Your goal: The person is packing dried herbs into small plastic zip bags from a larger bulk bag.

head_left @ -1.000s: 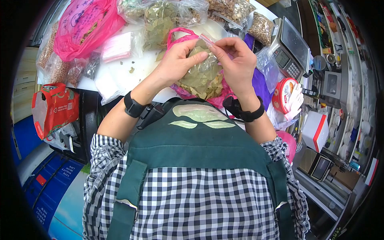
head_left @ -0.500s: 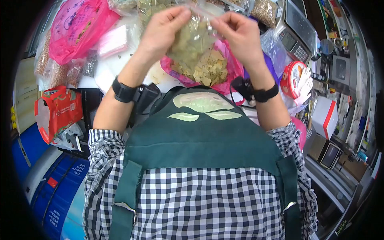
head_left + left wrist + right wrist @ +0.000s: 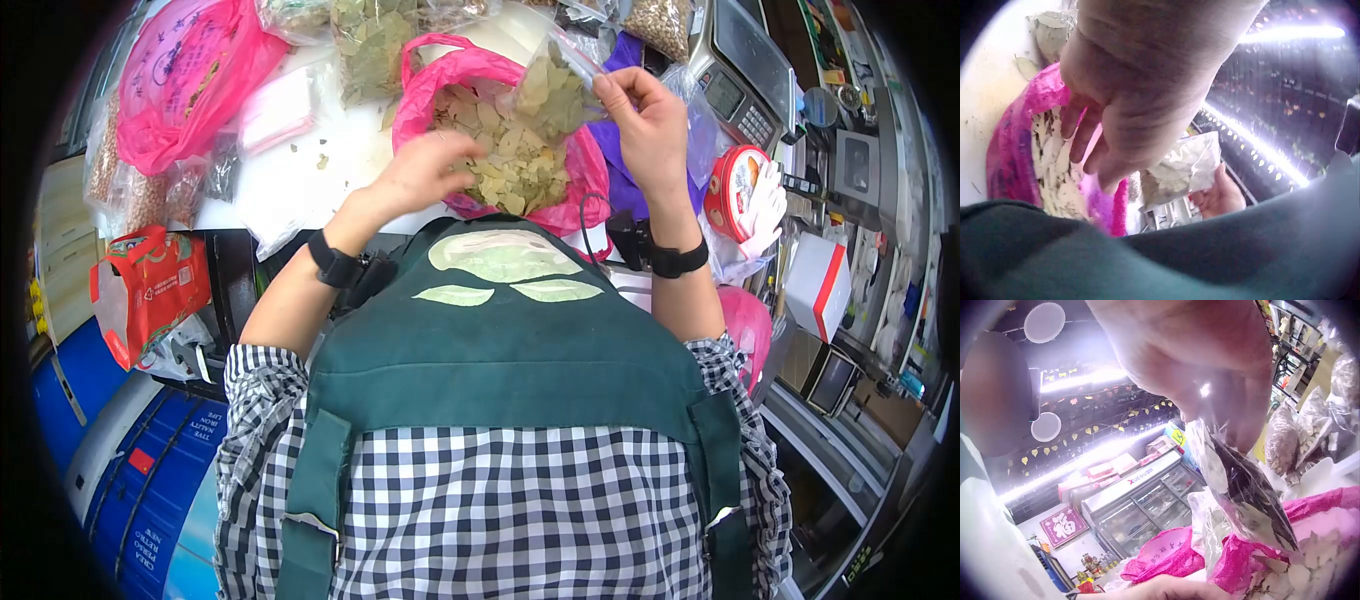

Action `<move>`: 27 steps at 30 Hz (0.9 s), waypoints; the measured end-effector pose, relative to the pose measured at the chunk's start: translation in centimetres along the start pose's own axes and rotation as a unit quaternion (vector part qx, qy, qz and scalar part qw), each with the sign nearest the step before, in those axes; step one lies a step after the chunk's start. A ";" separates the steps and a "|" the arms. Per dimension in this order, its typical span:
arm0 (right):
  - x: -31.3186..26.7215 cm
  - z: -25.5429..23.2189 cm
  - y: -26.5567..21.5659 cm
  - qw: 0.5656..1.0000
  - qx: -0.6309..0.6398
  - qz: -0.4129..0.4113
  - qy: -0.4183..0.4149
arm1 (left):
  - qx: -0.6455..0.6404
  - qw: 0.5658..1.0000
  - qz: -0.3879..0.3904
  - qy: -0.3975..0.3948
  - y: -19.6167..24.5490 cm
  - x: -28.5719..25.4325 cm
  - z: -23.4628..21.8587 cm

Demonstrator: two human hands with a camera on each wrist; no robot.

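The left hand [image 3: 425, 172] hung with fingers loosely bent; the right hand [image 3: 652, 125] pinched, both forearms reaching forward.

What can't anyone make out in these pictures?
- Scale display: head view, too small and blurred to read.
- Near side of the open pink bag: left wrist view, hidden behind the green apron.
- Right hand's fingertips on the clear bag: right wrist view, hidden behind the hand.
- Left forearm: left wrist view, cut off by the top edge.
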State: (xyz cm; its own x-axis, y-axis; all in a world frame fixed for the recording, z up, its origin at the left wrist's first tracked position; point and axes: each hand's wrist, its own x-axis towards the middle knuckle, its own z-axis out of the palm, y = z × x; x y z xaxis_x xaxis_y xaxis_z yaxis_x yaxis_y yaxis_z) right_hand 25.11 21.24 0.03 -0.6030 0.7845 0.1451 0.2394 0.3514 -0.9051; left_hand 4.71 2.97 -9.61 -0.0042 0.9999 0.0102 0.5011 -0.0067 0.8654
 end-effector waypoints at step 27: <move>-0.7 2.3 -1.3 0.901 0.393 0.147 -0.106 | -0.378 0.925 -0.025 0.012 7.5 2.8 -3.7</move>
State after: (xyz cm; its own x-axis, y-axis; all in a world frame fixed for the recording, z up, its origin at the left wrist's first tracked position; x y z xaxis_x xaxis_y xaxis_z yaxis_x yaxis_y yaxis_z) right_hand 23.47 19.10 0.15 -0.7533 0.6398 -0.1522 -0.1504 -0.3929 -0.9072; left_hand 5.20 5.65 -1.26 -0.0343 0.9987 -0.0369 -0.2499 0.0271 0.9679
